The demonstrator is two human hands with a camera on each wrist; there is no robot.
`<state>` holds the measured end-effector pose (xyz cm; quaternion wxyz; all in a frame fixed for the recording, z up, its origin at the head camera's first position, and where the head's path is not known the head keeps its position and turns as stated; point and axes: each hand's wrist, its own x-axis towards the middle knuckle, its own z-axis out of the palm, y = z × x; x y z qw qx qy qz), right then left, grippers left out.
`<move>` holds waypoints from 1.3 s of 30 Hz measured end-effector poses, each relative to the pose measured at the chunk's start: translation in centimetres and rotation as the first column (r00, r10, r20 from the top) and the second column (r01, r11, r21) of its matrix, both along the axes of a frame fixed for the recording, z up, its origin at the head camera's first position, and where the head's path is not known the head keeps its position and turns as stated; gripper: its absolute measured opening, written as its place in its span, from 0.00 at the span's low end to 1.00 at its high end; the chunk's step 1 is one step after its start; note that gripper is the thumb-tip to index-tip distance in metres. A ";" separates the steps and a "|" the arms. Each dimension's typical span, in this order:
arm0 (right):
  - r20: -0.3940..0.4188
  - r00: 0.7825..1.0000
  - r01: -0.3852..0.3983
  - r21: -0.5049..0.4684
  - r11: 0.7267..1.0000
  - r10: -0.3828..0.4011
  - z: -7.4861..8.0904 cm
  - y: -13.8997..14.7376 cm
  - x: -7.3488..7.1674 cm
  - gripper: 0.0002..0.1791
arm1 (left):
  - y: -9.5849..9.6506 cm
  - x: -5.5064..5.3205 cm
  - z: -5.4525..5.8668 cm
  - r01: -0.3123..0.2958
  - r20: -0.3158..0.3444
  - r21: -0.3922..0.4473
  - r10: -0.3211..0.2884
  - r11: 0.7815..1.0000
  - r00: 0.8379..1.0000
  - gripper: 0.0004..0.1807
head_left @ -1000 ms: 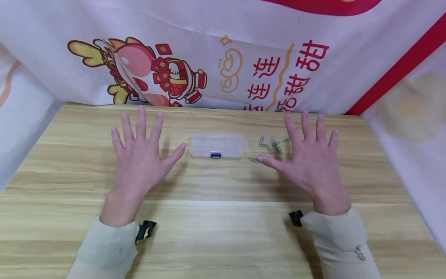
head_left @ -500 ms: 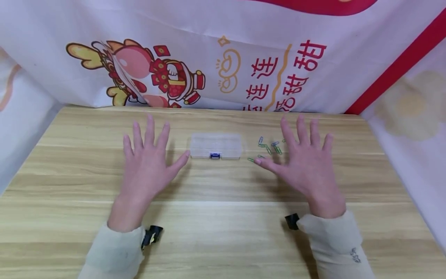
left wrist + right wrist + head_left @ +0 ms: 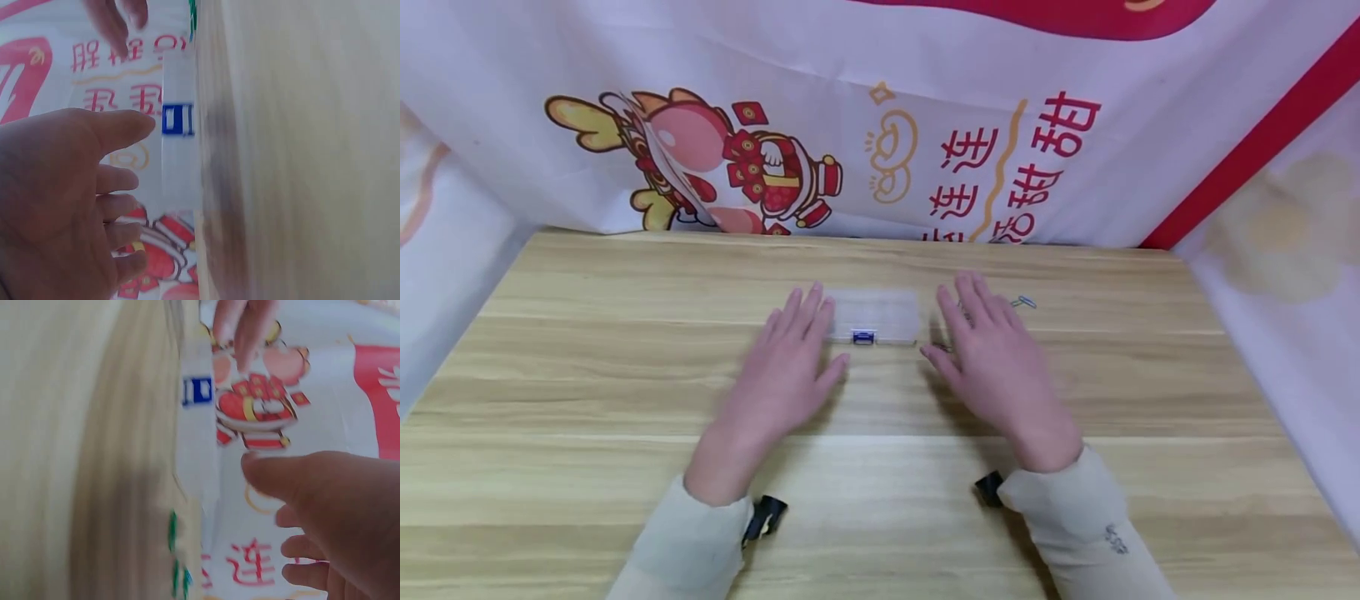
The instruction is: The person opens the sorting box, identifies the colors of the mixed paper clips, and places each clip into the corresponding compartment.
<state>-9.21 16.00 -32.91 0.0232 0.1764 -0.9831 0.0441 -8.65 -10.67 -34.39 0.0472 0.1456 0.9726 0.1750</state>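
Note:
A clear plastic box (image 3: 880, 312) with a blue latch (image 3: 863, 337) lies closed on the table. My left hand (image 3: 782, 375) is over its left end, fingers extended and overlapping the box's edge in the head view; it holds nothing. To the right of the box, my right hand (image 3: 996, 367) hovers with fingers extended, its thumb near the box's right front corner. Green and blue paper clips (image 3: 1024, 302) lie around and partly beneath that hand, several of them hidden by it. The right wrist view shows green paper clips (image 3: 173, 531) on the table beside the box.
The wooden table (image 3: 880, 517) runs back to a white printed cloth (image 3: 820, 50) hanging along its far edge. Black wrist mounts (image 3: 765, 518) sit at the cuffs of both sleeves (image 3: 681, 533).
Both hands have moved inward toward the box, the left one to the right and the right one to the left. Their spread fingers have drawn closer together. The box stays in place.

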 end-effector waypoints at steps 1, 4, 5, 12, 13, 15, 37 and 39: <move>-0.004 1.000 -0.020 0.002 1.000 0.020 -0.3 -0.5 0.1 0.45 | 0.4 0.0 -0.2 0.010 -0.003 -0.001 -0.010 1.000 1.000 0.43; -0.007 0.997 -0.074 0.000 0.997 0.074 -1.1 -2.0 0.0 0.44 | 1.3 0.0 -0.7 0.027 -0.005 -0.010 -0.027 1.000 1.000 0.40; -0.009 0.996 -0.094 0.003 0.996 0.094 -1.4 -2.5 0.0 0.43 | 1.5 0.1 -0.9 0.032 -0.005 -0.009 -0.032 0.999 0.999 0.40; -0.051 0.983 -0.177 -0.025 0.984 0.175 -3.4 -4.6 -0.4 0.33 | 2.6 0.0 -2.0 0.042 -0.038 0.044 -0.040 0.998 0.998 0.34; -0.062 0.983 -0.173 -0.042 0.984 0.171 -3.7 -4.7 -0.4 0.31 | 2.7 0.0 -2.0 0.028 -0.043 0.063 -0.025 0.998 0.999 0.32; -0.076 0.985 -0.159 -0.076 0.984 0.153 -4.0 -4.9 -0.4 0.28 | 2.7 -0.1 -2.2 -0.007 -0.055 0.104 0.013 0.995 0.998 0.29; -0.143 0.987 -0.096 -0.196 0.976 0.069 -4.2 -4.8 -2.5 0.18 | 3.6 -1.9 -1.4 -0.164 -0.060 0.193 0.178 0.967 0.982 0.24; -0.140 0.988 -0.087 -0.195 0.977 0.061 -4.1 -4.8 -2.4 0.18 | 3.6 -1.9 -1.4 -0.162 -0.066 0.192 0.178 0.968 0.982 0.24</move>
